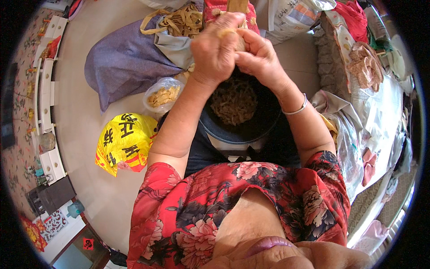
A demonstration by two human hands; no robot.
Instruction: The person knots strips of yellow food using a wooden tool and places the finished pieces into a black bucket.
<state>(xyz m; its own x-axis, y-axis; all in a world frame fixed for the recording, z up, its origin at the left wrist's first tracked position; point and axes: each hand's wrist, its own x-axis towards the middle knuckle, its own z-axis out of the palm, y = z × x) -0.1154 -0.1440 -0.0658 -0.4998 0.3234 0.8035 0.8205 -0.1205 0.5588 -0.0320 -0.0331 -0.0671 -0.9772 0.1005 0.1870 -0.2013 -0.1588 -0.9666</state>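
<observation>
My left hand (pixel 216 48) and my right hand (pixel 259 56) are clasped together above a dark round basin (pixel 251 130) that rests on my lap. Both grip a pale wooden piece (pixel 237 5) that sticks up past the top edge. How the piece ends inside the hands is hidden. The basin holds a heap of brownish shredded strips (pixel 234 102). A ring shows on my left hand and a silver bangle (pixel 295 108) on my right wrist.
A purple cloth bag (pixel 125 58) with tan strips (pixel 181 20) lies on the floor at upper left. Below it sit a clear plastic bag of pale strips (pixel 163 95) and a yellow plastic bag (pixel 125 141). A cluttered bed (pixel 380 112) runs along the right.
</observation>
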